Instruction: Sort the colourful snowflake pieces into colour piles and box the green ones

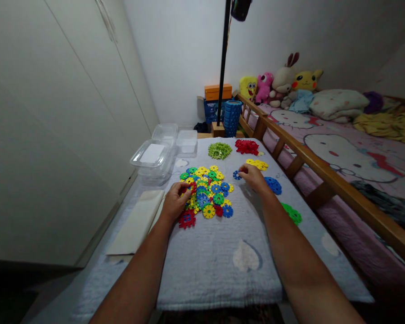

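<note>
A mixed pile of flat plastic gear-shaped discs (pixel 207 191) in red, yellow, blue and green lies in the middle of a grey quilted cloth (pixel 219 261). My left hand (pixel 175 202) rests on the pile's left edge, fingers curled round a red disc. My right hand (pixel 253 176) is to the right of the pile, pinching a blue disc (pixel 236 175) just above the cloth. Sorted heaps lie around it: light green (pixel 219 150), red (pixel 246 146), yellow (pixel 257 164), blue (pixel 273 185) and green (pixel 293 213).
Clear plastic tubs (pixel 153 157) stand at the cloth's far left, with a white board (pixel 138 222) in front of them. A black pole (pixel 222 67) rises behind the cloth. A wooden bed rail (pixel 324 175) runs along the right, with plush toys (pixel 283 85) beyond.
</note>
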A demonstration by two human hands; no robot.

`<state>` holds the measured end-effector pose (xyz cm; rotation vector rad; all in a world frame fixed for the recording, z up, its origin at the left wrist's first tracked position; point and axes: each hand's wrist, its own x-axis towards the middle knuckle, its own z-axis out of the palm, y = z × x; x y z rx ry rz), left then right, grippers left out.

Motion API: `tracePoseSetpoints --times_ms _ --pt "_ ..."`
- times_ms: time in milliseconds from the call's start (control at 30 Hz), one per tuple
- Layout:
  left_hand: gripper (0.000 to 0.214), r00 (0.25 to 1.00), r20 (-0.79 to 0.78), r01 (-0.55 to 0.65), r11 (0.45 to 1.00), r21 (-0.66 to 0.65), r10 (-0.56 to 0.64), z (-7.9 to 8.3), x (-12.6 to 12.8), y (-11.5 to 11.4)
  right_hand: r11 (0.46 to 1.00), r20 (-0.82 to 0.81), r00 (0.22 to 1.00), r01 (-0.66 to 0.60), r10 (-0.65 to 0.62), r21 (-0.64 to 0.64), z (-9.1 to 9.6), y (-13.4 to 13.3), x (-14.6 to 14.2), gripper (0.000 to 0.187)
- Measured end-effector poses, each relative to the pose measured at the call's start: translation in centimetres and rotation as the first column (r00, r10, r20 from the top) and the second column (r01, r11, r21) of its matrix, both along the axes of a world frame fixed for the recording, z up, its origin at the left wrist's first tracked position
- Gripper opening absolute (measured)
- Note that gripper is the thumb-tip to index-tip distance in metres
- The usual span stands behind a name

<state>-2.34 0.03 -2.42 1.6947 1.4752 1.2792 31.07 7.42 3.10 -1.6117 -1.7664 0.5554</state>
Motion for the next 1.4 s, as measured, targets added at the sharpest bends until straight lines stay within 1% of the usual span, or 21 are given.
tracePoseSetpoints --times_ms 100,167,233,333,433,533,700,833,900,967,1033,1067,1133,1200,1233,1300,1400 --pt "0.031 1.0 -0.009 -0.002 1.0 -0.004 0.002 0.2 0.0 -0.1 1.0 -0.015 1.0 0.02 -0.02 -0.014 1.9 -0.5 3.8 0.006" --pt "0.031 1.0 -0.013 -0.001 1.0 -0.005 0.0 0.3 0.0 -0.1 0.997 -0.011 0.998 0.068 -0.068 -0.045 2.6 -1.2 6.5 0.008" --pt "0.031 1.0 -0.019 0.0 1.0 -0.005 0.0 0.3 0.0 -0.1 0.986 -0.018 0.99 0.136 -0.139 -0.092 2.6 -2.0 8.8 0.008" --pt "0.031 1.0 -0.021 -0.005 1.0 -0.005 0.005 0.2 0.1 -0.1 0.966 -0.03 0.974 0.219 -0.225 -0.135 1.8 -3.2 11.3 0.007" --pt "0.031 1.0 -0.013 -0.01 1.0 -0.012 0.01 0.3 0.1 -0.2 0.958 -0.035 0.963 0.263 -0.268 -0.112 0.7 -3.9 12.3 0.006" --pt "0.03 1.0 -0.003 -0.008 1.0 -0.026 0.008 0.5 0.2 -0.2 0.952 -0.006 0.955 0.296 -0.298 -0.077 -0.2 -4.1 12.6 0.007" --pt "0.031 1.0 0.004 -0.012 1.0 -0.024 0.012 0.6 0.2 -0.3 0.929 0.131 0.921 0.371 -0.366 -0.014 -1.0 -4.1 12.7 0.007" --pt "0.031 1.0 0.004 -0.01 1.0 -0.026 0.01 0.5 0.2 -0.3 0.906 0.185 0.887 0.414 -0.422 0.081 -0.4 -4.4 11.5 0.009" --pt "0.03 1.0 0.005 -0.009 1.0 -0.027 0.009 0.4 0.2 -0.3 0.922 0.18 0.906 0.365 -0.384 0.131 0.2 -4.5 9.9 0.012" --pt "0.031 1.0 0.004 -0.011 1.0 -0.026 0.011 0.4 0.1 -0.3 0.955 0.17 0.946 0.251 -0.277 0.16 0.7 -4.5 7.7 0.014" --pt "0.031 1.0 0.003 -0.011 1.0 -0.029 0.011 0.4 0.1 -0.3 0.981 0.176 0.977 0.089 -0.119 0.171 0.8 -4.5 5.1 0.015" --pt "0.031 1.0 0.004 -0.011 0.999 -0.031 0.012 0.4 0.1 -0.3 0.985 0.191 0.981 0.0 -0.033 0.173 0.7 -4.5 3.7 0.016" --pt "0.031 1.0 0.014 -0.011 0.999 -0.036 0.012 0.4 0.1 -0.3 0.971 0.241 0.964 -0.16 0.116 0.175 0.2 -4.6 1.2 0.018" --pt "0.031 1.0 0.028 -0.01 0.999 -0.035 0.011 0.3 0.2 -0.3 0.955 0.303 0.934 -0.248 0.19 0.164 -0.6 -4.7 -0.9 0.024" --pt "0.031 0.999 0.034 -0.007 0.999 -0.035 0.008 0.3 0.2 -0.3 0.954 0.336 0.921 -0.26 0.198 0.151 -1.0 -4.8 -1.7 0.028" --pt "0.03 0.999 0.043 -0.007 0.999 -0.034 0.009 0.3 0.2 -0.3 0.962 0.398 0.9 -0.244 0.178 0.122 -1.9 -5.0 -3.0 0.036" --pt "0.029 0.999 0.047 -0.014 0.999 -0.033 0.015 0.4 0.2 -0.3 0.972 0.462 0.874 -0.215 0.148 0.095 -2.8 -5.2 -3.9 0.041"
